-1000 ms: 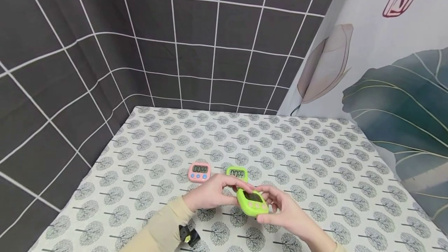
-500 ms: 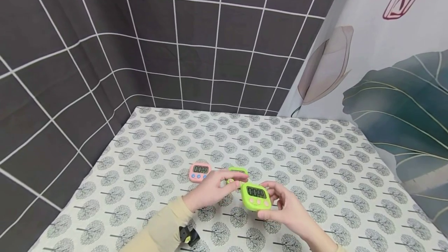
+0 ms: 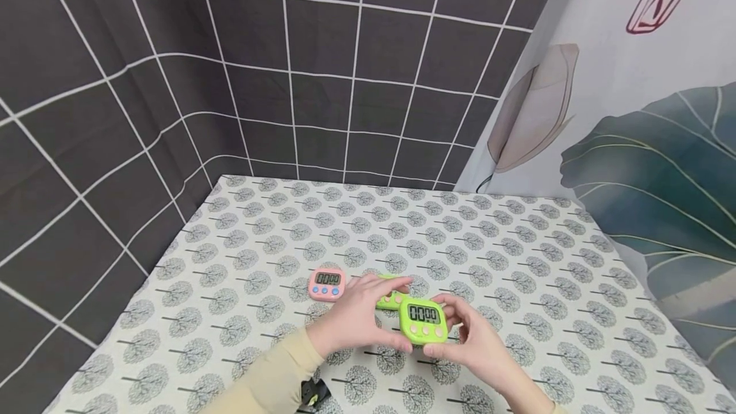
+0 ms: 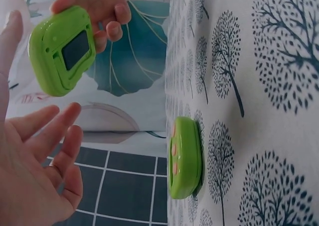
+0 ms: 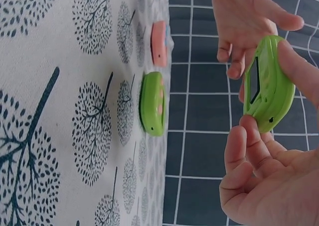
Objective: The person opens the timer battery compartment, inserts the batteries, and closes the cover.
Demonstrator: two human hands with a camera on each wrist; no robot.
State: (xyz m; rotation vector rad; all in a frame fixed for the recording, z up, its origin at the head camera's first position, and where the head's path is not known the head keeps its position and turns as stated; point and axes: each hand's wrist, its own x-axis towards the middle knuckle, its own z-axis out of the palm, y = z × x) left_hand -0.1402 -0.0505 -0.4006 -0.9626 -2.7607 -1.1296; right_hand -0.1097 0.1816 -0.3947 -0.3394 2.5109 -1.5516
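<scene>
My right hand [image 3: 468,334] pinches a green digital timer [image 3: 423,321] by its right side, thumb below and fingers above; it is raised off the table, display reading 00:00. In the left wrist view the back of this timer [image 4: 62,51] shows a dark rectangular panel. My left hand [image 3: 361,315] is spread open just left of it, and the left wrist view shows its fingers [image 4: 65,159] apart from the timer. A second green timer [image 3: 390,299] lies on the table behind, partly covered by my left hand. Left of that lies a pink timer [image 3: 327,284] with blue buttons.
The table is covered by a white cloth [image 3: 517,260] printed with grey trees. A dark curtain with white grid lines [image 3: 322,101] stands behind and at left, and a leaf-patterned curtain [image 3: 661,165] hangs at right.
My left hand has come off the held timer and opened, shifting slightly left. The timer, in my right hand, has turned its display to face upright and moved slightly right.
</scene>
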